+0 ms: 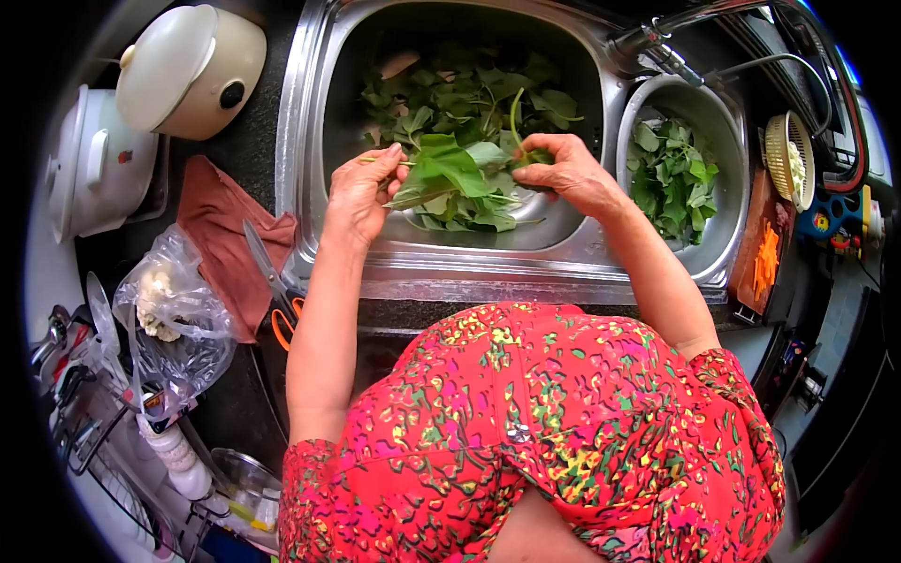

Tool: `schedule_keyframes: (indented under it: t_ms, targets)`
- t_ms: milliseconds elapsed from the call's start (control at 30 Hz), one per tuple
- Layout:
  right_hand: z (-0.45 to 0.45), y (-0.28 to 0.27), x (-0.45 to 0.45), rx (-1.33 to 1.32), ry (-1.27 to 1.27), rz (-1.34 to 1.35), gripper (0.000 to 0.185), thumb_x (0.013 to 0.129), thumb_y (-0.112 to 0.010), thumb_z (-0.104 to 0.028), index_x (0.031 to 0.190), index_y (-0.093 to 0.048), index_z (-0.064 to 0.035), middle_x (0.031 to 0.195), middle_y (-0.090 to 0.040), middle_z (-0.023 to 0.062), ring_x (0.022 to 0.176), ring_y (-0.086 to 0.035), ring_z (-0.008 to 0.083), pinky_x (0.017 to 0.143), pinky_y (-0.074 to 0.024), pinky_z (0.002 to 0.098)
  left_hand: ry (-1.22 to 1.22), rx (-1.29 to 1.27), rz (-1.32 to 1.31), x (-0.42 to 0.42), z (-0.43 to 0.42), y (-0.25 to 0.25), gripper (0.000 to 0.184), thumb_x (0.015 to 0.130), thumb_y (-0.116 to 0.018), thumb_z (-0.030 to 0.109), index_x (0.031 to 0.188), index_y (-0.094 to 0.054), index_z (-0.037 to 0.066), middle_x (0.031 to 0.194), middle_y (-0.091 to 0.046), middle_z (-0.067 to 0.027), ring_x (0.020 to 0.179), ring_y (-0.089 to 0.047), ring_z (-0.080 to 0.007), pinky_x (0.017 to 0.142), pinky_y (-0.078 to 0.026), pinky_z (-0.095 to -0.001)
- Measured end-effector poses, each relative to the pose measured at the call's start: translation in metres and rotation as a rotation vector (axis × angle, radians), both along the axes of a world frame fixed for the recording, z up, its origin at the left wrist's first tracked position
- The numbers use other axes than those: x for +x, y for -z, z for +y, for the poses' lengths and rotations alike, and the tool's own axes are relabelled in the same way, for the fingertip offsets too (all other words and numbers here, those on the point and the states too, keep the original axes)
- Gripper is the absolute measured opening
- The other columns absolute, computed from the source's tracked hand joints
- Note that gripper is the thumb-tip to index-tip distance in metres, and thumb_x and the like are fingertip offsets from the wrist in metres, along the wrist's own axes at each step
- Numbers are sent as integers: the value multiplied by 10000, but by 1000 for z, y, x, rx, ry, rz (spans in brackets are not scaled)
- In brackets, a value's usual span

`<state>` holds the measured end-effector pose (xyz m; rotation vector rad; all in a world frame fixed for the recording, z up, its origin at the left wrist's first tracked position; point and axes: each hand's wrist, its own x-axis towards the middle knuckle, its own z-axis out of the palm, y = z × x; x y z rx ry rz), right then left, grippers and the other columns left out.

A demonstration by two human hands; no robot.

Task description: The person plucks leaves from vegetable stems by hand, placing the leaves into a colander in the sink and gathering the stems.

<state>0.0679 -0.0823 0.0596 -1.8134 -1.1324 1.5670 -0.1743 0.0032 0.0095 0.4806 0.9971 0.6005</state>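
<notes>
Over the large sink basin point(310, 141), my left hand point(361, 192) pinches the stem of a broad green leaf point(446, 171) between thumb and fingertips. My right hand point(568, 176) is closed around a leafy green stem point(515, 117), which sticks up past the fingers; part of that bunch is hidden in the palm. Behind both hands, a heap of leafy greens point(460, 89) covers much of the basin. A smaller clump of leaves point(474, 214) lies below the held leaf, near the basin's front. More greens point(674, 178) fill part of the small side basin point(734, 188).
Orange-handled scissors point(267, 267) lie by a brown cloth point(225, 220) on the left, near a plastic bag with cauliflower point(158, 300). Two pots stand farther back. On the right are a faucet point(657, 47), carrot strips point(766, 261) on a board and a yellow basket point(781, 159).
</notes>
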Motion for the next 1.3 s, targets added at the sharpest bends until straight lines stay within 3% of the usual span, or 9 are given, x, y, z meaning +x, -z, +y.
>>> schedule_keyframes:
  t_ms: [333, 533, 800, 833, 933, 1067, 1133, 1233, 1300]
  targets:
    - [3, 8, 3, 98, -12, 41, 232, 803, -573, -196, 900, -592, 14, 732, -534, -12, 731, -440, 39, 682, -371, 199, -29, -63, -51, -8, -4, -5, 139, 793, -613, 134, 801, -557, 7, 623, -552, -57, 490, -461, -90, 426, -354, -195]
    - [-2, 7, 0, 97, 52, 259, 197, 837, -552, -204, 925, -594, -33, 627, -486, -46, 524, -402, 31, 456, -339, 175, -16, -76, -113, -6, -8, -6, 163, 810, -597, 172, 804, -551, 16, 611, -533, -58, 481, -438, -97, 405, -322, -220]
    - [-3, 11, -3, 53, 195, 221, 187, 830, -547, -204, 846, -623, -33, 652, -538, -28, 551, -432, 29, 479, -356, 174, 10, -109, -92, -6, -10, -9, 174, 855, -532, 214, 851, -527, 40, 622, -504, -28, 476, -400, -81, 411, -298, -202]
    - [-3, 21, -3, 262, 79, 25, 181, 808, -551, -176, 848, -625, -16, 687, -574, -17, 598, -477, 46, 522, -398, 203, 29, -96, -68, -2, -11, -9, 168, 859, -526, 210, 848, -527, 42, 615, -493, -22, 470, -390, -82, 407, -291, -203]
    - [-1, 7, -17, 189, -44, -49, 209, 755, -566, -183, 863, -615, -12, 694, -605, 65, 627, -525, 92, 594, -438, 246, 58, -14, 10, 2, -16, -9, 180, 837, -556, 208, 813, -537, 31, 601, -485, -30, 468, -382, -80, 395, -279, -212]
    - [-8, 5, -31, 341, -444, -169, 215, 741, -556, -201, 837, -603, -14, 793, -596, 137, 746, -567, 292, 677, -444, 358, 11, 18, 31, 7, -19, -8, 190, 831, -573, 198, 835, -518, 17, 615, -493, -43, 469, -405, -93, 388, -317, -214]
    - [-6, -2, -37, 309, -524, -271, 183, 719, -584, -187, 784, -585, -17, 776, -576, 123, 758, -547, 288, 651, -424, 380, 8, 35, 35, 9, -20, -8, 177, 833, -568, 185, 833, -524, 14, 614, -498, -46, 466, -413, -94, 383, -321, -210]
    - [-2, 7, -55, 975, -186, -649, 152, 649, -623, -137, 749, -534, -66, 738, -530, 37, 792, -497, 216, 634, -362, 340, 43, 74, 41, 14, -25, -12, 168, 836, -562, 173, 830, -532, 8, 611, -503, -50, 461, -421, -96, 375, -322, -207]
    - [0, 15, -59, 910, -311, -744, 115, 675, -590, -148, 708, -507, -75, 728, -533, 28, 799, -501, 213, 647, -362, 331, 64, 68, 17, 23, -29, -20, 165, 836, -562, 169, 828, -535, 7, 609, -505, -52, 460, -424, -96, 372, -323, -206]
